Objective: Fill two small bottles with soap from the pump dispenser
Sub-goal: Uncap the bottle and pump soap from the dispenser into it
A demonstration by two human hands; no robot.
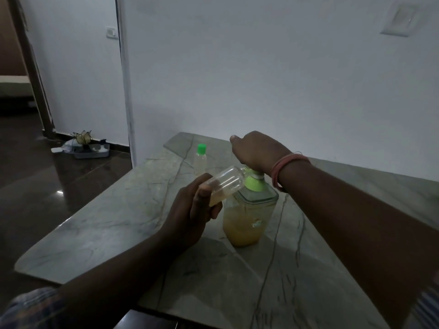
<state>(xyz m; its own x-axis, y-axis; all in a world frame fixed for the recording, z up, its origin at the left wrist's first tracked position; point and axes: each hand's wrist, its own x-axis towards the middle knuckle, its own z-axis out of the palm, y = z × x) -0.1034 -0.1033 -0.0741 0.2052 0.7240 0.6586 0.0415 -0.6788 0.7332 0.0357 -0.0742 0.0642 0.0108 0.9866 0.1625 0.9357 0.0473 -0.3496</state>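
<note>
Two hands busy: left hand (190, 217) grips tilted open bottle (222, 186) w/ mouth at pump dispenser (249, 210); right hand (257, 150) presses pump, fingers hidden.

Head camera looks forward and down, close over the stone table (99, 224)

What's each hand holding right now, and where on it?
The left hand grips the open small bottle by its base end, tilted with its mouth at the pump. The right hand presses on the pump dispenser; its fingers are hidden.
</note>
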